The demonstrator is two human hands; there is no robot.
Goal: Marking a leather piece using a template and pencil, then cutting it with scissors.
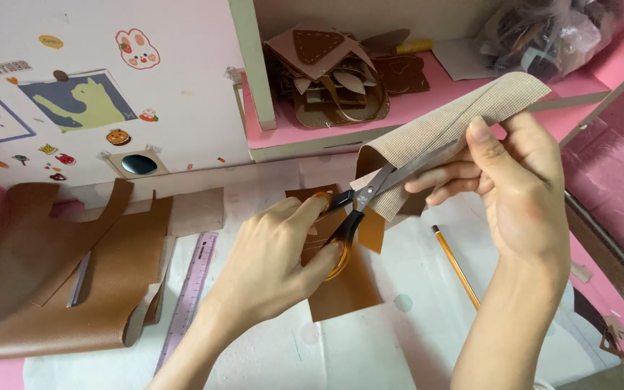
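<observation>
Holding the folded fabric strip (456, 119) taut above the worktop (413, 339), our right hand (521, 188) pinches it so the scissors (359, 206), gripped by our left hand (276, 260), can bite its edge. The blade tips vanish inside the fold; the handle loops are mostly covered.

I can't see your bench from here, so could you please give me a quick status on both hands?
Left hand works orange-handled scissors, blades in the beige fabric strip. Right hand holds that strip up. Pencil and ruler lie apart below.
</observation>
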